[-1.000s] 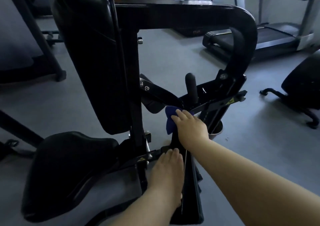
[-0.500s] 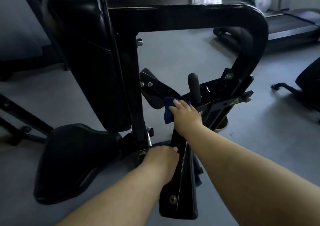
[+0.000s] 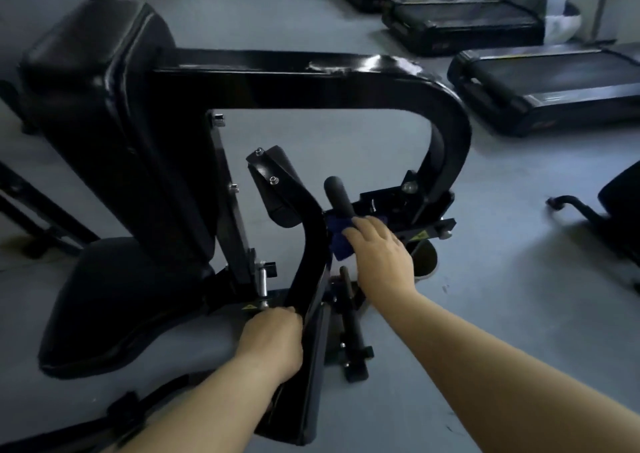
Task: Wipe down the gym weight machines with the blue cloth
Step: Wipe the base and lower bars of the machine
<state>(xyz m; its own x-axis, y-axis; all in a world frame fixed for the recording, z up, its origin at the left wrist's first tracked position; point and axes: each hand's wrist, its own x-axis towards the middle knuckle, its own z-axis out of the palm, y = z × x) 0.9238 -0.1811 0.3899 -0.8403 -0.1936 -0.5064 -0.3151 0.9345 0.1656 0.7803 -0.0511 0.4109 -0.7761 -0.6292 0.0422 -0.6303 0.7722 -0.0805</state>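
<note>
our right hand (image 3: 381, 255), fingers laid nearly straight, presses the blue cloth (image 3: 341, 241) against the weight machine (image 3: 311, 85) frame at the foot of its black grip handle (image 3: 337, 194). our left hand (image 3: 273, 340) curls round the near edge of the curved black arm (image 3: 308, 244), beside the seat pad (image 3: 121, 300); treadmills (image 3: 554, 81) line the grey floor (image 3: 485, 279).

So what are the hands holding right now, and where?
Right hand presses the blue cloth flat against the frame. Left hand grips the black arm near its lower end.
</note>
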